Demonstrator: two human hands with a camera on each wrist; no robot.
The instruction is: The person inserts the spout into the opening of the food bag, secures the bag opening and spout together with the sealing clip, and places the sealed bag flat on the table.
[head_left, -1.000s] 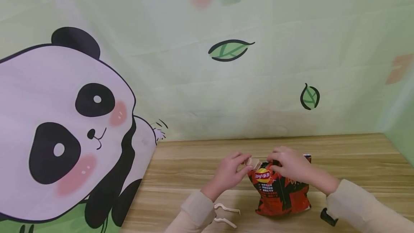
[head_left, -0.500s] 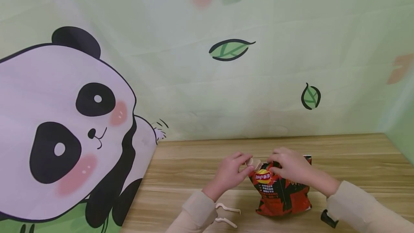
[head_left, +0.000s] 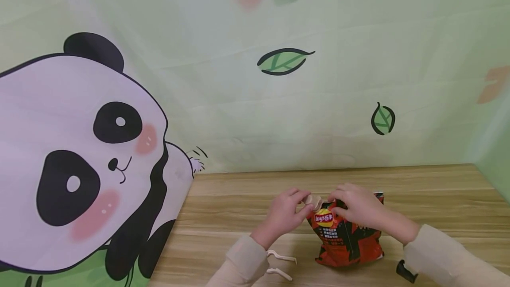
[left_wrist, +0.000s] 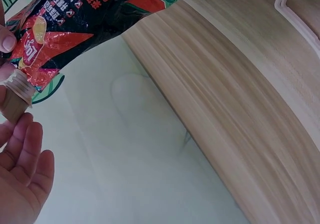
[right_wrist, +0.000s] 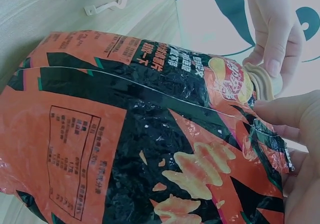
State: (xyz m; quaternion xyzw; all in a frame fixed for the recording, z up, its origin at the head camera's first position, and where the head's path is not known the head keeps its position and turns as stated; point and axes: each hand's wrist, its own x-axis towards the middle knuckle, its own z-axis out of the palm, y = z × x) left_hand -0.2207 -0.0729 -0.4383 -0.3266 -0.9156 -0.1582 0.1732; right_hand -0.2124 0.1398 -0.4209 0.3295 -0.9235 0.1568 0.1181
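The left hand (head_left: pixel 284 214) pinches a ribbed beige plastic clip (head_left: pixel 313 201), thumb and fingertips parted only by its thickness; it points rightward from them to the top corner of a glossy red-and-black Lay's bag (head_left: pixel 338 249). The right hand (head_left: pixel 356 203) pinches the bag's top edge just beyond, its long axis running from those fingers toward the person.

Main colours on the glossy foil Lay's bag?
The glossy foil Lay's bag is mainly red-orange and black; the right wrist view shows it best.
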